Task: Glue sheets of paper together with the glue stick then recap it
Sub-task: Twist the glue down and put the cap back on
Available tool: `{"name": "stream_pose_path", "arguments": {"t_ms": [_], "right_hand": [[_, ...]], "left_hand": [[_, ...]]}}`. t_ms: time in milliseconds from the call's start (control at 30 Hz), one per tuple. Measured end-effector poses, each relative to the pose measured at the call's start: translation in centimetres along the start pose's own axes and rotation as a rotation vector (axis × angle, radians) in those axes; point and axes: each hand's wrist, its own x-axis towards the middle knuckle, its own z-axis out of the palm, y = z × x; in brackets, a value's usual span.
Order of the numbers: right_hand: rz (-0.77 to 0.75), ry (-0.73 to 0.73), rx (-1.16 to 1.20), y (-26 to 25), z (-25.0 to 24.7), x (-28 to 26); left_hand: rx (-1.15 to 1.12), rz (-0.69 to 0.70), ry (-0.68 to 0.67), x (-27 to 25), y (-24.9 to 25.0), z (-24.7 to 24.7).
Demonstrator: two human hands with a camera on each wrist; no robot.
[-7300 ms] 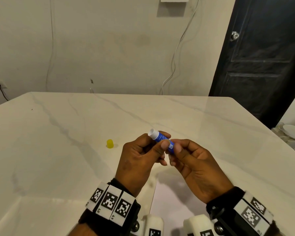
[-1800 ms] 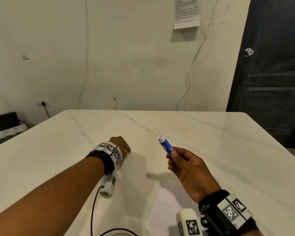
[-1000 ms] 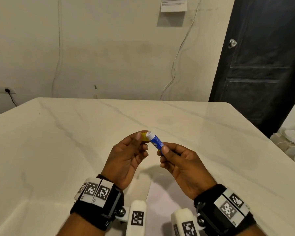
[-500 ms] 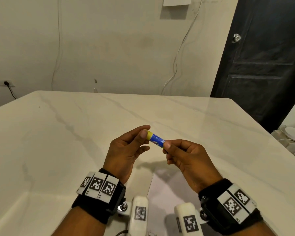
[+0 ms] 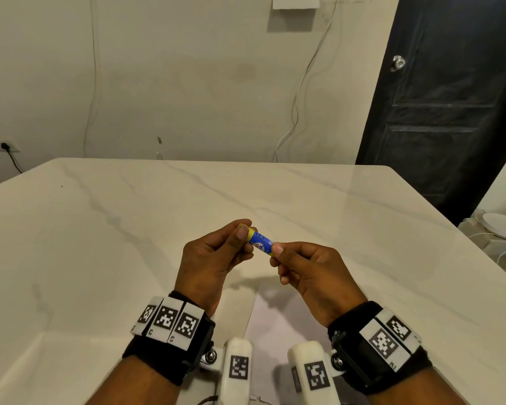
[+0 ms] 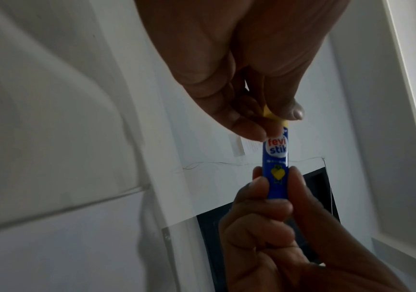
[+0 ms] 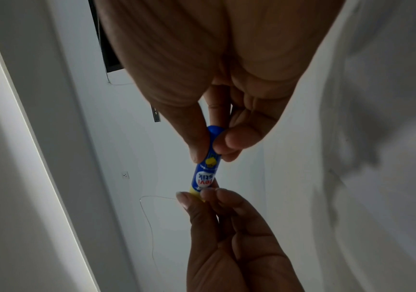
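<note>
Left hand: the left hand (image 5: 214, 258) is raised above the counter (image 5: 100, 244), thumb and fingertips pinching the yellow cap (image 6: 349, 116) at the far end of the glue stick (image 5: 260, 243); in the left wrist view the cap peeks out between thumb and fingers.
Right hand: the right hand (image 5: 310, 273) pinches the near end of the glue stick's blue barrel between thumb and forefinger, the other fingers curled under (the right wrist view shows the blue base at the fingertips).
Hands together: both hands are clamped on the same stick, one at each end, the fingertips close but not touching across the bare stretch of label.
Glue stick: held in the air over the middle of the counter, lying roughly level and slanting from upper left to lower right in the head view; blue label with a white oval reading "fevi stik" (image 6: 275, 147).
Cap: sits on the end of the barrel; whether it is pushed fully home I cannot tell.
Paper: a white sheet of paper (image 5: 278, 320) lies flat on the counter under and between the wrists, partly in the hands' shadow.
Counter: pale marble top with grey veins.
Background: a dark door (image 5: 450, 97) at right, a cable (image 5: 298, 92) hanging down the wall.
</note>
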Motion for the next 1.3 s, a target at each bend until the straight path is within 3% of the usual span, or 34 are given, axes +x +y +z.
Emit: {"name": "stream_pose_path", "arguments": {"t_ms": [300,467,600,800,967,1300], "right_hand": [[0.012,-0.083,0.062,-0.5,0.7,-0.5],[0.023,-0.134,0.058,-1.0,0.7,-0.7],[0.014,-0.137,0.035,-0.9,0.8,-0.8],[0.009,-0.139,0.018,-0.8,0.8,-0.7],[0.009,-0.140,0.006,-0.6,0.5,-0.5],[0.005,-0.133,-0.018,-0.3,0.3,-0.1]], "left_hand": [[0.252,0.133,-0.042,-1.2,2.7,0.0],[0.568,0.183,-0.049,-0.2,6.5,-3.5],[0.932,0.210,0.027,2.0,8.9,-8.3],[1.325,0.143,0.107,3.7,9.8,-12.4],[1.394,0.060,0.103,4.1,8.3,-13.6],[1.348,0.035,0.131,4.2,7.2,-14.1]]}}
